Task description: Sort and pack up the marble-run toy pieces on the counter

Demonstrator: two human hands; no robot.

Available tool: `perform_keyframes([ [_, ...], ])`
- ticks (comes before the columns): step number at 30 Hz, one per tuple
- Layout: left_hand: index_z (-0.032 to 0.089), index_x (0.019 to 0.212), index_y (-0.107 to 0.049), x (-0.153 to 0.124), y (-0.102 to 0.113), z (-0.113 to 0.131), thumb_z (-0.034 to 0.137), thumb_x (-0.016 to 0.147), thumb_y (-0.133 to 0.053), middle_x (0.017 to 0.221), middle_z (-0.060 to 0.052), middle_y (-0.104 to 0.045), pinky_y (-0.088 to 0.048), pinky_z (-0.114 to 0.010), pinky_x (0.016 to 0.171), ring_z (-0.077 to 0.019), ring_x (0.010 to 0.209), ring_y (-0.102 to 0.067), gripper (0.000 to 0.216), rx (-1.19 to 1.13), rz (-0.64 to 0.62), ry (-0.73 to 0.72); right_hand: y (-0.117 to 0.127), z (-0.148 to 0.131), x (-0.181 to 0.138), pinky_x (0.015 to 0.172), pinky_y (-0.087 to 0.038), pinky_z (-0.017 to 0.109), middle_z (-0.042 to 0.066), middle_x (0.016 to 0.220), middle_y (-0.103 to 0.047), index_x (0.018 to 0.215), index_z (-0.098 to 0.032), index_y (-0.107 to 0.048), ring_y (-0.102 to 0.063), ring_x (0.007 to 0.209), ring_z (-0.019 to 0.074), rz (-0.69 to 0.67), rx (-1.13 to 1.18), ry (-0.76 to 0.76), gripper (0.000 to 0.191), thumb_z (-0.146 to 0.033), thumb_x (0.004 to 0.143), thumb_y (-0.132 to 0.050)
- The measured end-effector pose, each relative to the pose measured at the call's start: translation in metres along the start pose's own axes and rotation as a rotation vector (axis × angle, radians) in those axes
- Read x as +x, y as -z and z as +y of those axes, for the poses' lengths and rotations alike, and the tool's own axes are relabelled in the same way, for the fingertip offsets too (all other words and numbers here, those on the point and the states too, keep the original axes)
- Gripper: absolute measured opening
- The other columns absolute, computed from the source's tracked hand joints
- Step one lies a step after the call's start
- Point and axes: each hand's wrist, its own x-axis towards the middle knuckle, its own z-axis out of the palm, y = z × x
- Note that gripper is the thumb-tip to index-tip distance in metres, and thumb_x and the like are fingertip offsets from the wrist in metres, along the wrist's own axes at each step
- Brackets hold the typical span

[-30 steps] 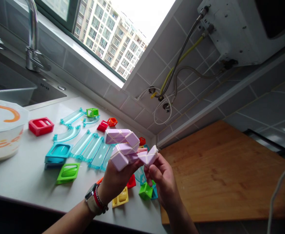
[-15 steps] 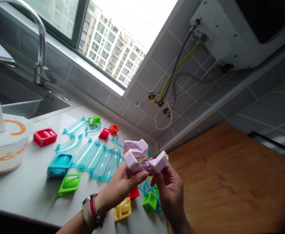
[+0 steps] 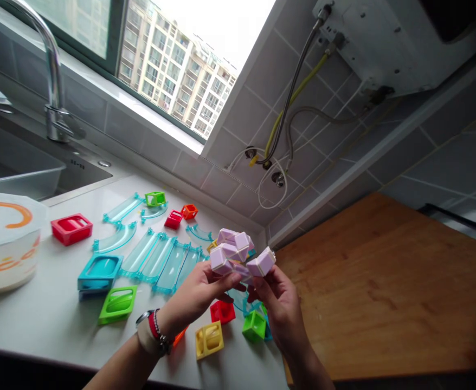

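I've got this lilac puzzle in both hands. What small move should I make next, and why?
I'd probably try gently turning the right end piece with your right hand while your left hand steadies the rest of the lilac puzzle. Your right fingers are at that end, which angles away from the folded part by your left hand.

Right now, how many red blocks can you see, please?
3: a red block right of the tub, another beside the far orange block, a third below the left hand; more may be hidden.
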Motion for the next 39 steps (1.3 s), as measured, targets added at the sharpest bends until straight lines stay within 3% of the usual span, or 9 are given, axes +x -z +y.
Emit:
perform_keyframes([
  [6,0.013,0.099,-0.074,0.005,0.005,-0.006,0.04,0.082,-0.084,0.094,-0.01,-0.077,-0.061,-0.031,0.072,-0.0247,0.09,-0.074,0.033,0.075,0.015,0.023,0.002,0.009,-0.004,0.064,-0.053,0.024,0.003,0.093,-0.067,0.104,-0.021,-0.07,-0.062,0.077,0.015,0.042,-0.061,0.057,0.027,-0.04,0.088,-0.081],
  [9,0.015,0.117,-0.069,0.008,0.004,-0.004,0.035,0.076,-0.089,0.101,-0.01,-0.077,-0.062,-0.032,0.071,-0.025,0.091,-0.074,0.05,0.033,0.083,0.066,0.007,0.012,-0.005,0.072,-0.056,0.026,0.005,0.104,-0.067,0.112,-0.022,-0.069,-0.064,0.091,0.0189,0.065,-0.128,0.125,0.026,-0.038,0.092,-0.077],
  [12,0.02,0.137,-0.058,0.009,0.006,0.0,0.029,0.075,-0.091,0.125,-0.015,-0.073,-0.062,-0.038,0.084,-0.0283,0.108,-0.072,0.071,-0.03,0.102,0.01,0.013,0.012,-0.006,0.083,-0.058,0.031,0.008,0.118,-0.067,0.119,-0.025,-0.067,-0.067,0.104,0.0219,0.069,-0.18,0.191,0.024,-0.033,0.097,-0.071],
  [15,0.021,0.138,-0.059,0.007,0.01,0.004,0.031,0.08,-0.087,0.14,-0.018,-0.065,-0.056,-0.043,0.101,-0.0319,0.128,-0.063,0.065,-0.029,0.058,-0.071,0.017,0.01,-0.01,0.095,-0.058,0.038,0.01,0.13,-0.067,0.121,-0.027,-0.067,-0.066,0.118,0.0261,0.013,-0.267,0.232,0.022,-0.028,0.098,-0.068],
  [19,0.024,0.137,-0.059,0.005,0.011,0.003,0.038,0.08,-0.087,0.147,-0.017,-0.059,-0.057,-0.044,0.099,-0.0352,0.138,-0.054,0.066,-0.054,-0.065,-0.081,0.021,0.006,-0.012,0.104,-0.053,0.043,0.008,0.129,-0.069,0.121,-0.029,-0.068,-0.066,0.12,0.0264,-0.009,-0.4,0.311,0.023,-0.024,0.098,-0.067],
  [26,0.026,0.129,-0.057,0.004,-0.001,-0.005,0.033,0.079,-0.089,0.143,-0.014,-0.061,-0.057,-0.034,0.092,-0.0295,0.125,-0.062,0.059,-0.142,-0.029,-0.085,0.016,0.001,-0.007,0.103,-0.051,0.04,0.006,0.123,-0.069,0.125,-0.031,-0.067,-0.066,0.118,0.025,-0.019,-0.468,0.408,0.029,-0.021,0.097,-0.069],
  [31,0.029,0.136,-0.057,0.001,0.001,-0.012,0.048,0.083,-0.083,0.139,-0.012,-0.063,-0.059,-0.04,0.092,-0.0275,0.114,-0.069,0.062,-0.358,-0.142,-0.018,0.011,0.003,-0.004,0.094,-0.054,0.037,0.006,0.115,-0.071,0.119,-0.029,-0.069,-0.068,0.109,0.026,-0.047,-0.434,0.401,0.028,-0.027,0.092,-0.076],
  [35,0.026,0.138,-0.058,0.003,0.007,-0.009,0.054,0.084,-0.08,0.137,-0.014,-0.063,-0.06,-0.041,0.091,-0.0288,0.113,-0.069,0.065,-0.195,-0.121,0.091,0.012,0.002,-0.002,0.084,-0.054,0.034,0.004,0.102,-0.07,0.109,-0.029,-0.074,-0.069,0.095,0.0238,-0.017,-0.448,0.44,0.017,-0.025,0.093,-0.074],
  [39,0.024,0.132,-0.061,0.0,0.001,0.006,0.048,0.087,-0.079,0.127,-0.012,-0.068,-0.061,-0.037,0.087,-0.0272,0.113,-0.067,0.053,0.137,0.106,0.047,0.019,0.004,-0.001,0.086,-0.054,0.034,0.005,0.103,-0.067,0.112,-0.031,-0.076,-0.068,0.097,0.0243,0.089,-0.484,0.469,0.018,-0.025,0.096,-0.07],
])
